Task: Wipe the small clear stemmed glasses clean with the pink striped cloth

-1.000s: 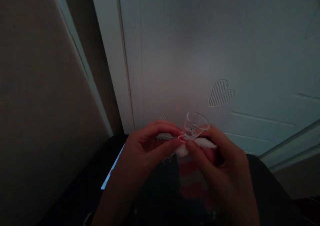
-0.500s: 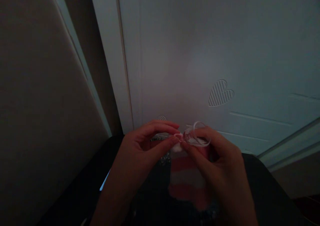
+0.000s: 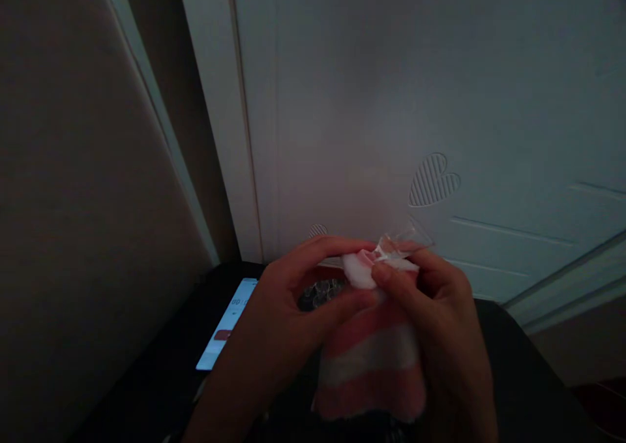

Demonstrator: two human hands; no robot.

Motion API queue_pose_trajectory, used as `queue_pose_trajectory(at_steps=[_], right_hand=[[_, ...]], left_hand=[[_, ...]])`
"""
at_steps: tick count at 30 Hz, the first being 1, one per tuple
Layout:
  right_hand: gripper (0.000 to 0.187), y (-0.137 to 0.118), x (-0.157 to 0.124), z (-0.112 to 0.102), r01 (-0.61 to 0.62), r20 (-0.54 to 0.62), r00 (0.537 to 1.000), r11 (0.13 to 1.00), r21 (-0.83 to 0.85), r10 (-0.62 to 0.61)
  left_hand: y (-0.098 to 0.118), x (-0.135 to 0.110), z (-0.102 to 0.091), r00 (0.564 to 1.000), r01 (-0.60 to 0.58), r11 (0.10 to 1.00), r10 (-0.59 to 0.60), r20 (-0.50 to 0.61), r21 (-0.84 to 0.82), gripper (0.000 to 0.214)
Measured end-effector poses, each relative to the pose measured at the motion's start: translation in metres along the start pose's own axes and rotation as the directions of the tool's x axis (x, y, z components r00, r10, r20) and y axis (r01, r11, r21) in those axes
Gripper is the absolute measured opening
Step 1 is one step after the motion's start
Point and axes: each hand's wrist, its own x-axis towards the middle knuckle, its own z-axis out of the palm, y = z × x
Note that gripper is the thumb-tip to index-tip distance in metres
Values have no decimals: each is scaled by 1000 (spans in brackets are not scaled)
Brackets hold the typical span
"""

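Left hand's pinching the striped cloth, right hand's gripping cloth plus clear cup, which could slip if that thumb loosens.

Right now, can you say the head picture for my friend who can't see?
The left hand and right hand hold a pink and white striped cloth, with a clear cup tilted at its top. A lit phone lies on the dark table; behind is a pale panel with hearts.
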Motion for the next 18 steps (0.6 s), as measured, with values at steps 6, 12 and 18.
queue_pose_trajectory(at_steps=[6,12,18], right_hand=[[5,13,11,1,-178,151,979,938,298,138],[8,27,17,12,-169,146,981,923,345,125],[8,24,15,6,-179,175,977,905,386,119]], left_hand=[[-8,1,2,986,-78,995,86,-142,61,23],[-5,1,4,956,-31,996,56,-289,88,9],[-8,2,5,965,-56,992,84,-248,117,6]])
